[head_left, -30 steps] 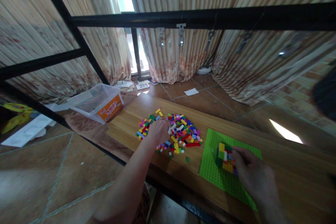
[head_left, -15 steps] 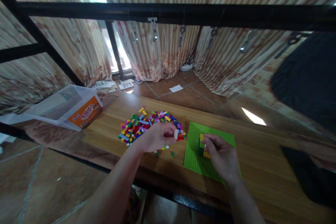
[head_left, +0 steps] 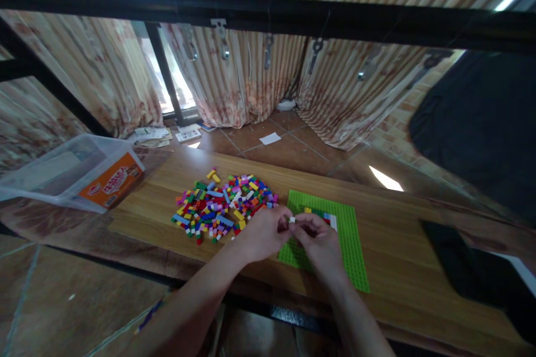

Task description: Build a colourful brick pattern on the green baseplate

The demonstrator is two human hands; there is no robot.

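Observation:
A small white brick (head_left: 292,220) is pinched where the fingertips of both hands meet, above the left part of the green baseplate (head_left: 352,251). My left hand (head_left: 266,231) grips it from the left with curled fingers. From the right, my right hand (head_left: 320,240) closes thumb and fingertips on the same brick. Behind my right hand, a low build of coloured bricks (head_left: 333,221) sits on the baseplate, mostly covered by the fingers. Left of my left hand lies a loose heap of small multicoloured bricks (head_left: 215,217).
A clear plastic box (head_left: 96,150) with an orange label stands at the bench's left end. The wooden bench top (head_left: 393,256) extends right to a dark flat object (head_left: 456,262). A black metal bar (head_left: 268,8) crosses in front of the curtains.
My left hand has moved right from the heap, carrying the white brick to my right hand. My right hand has left the build and met it. The view has shifted right.

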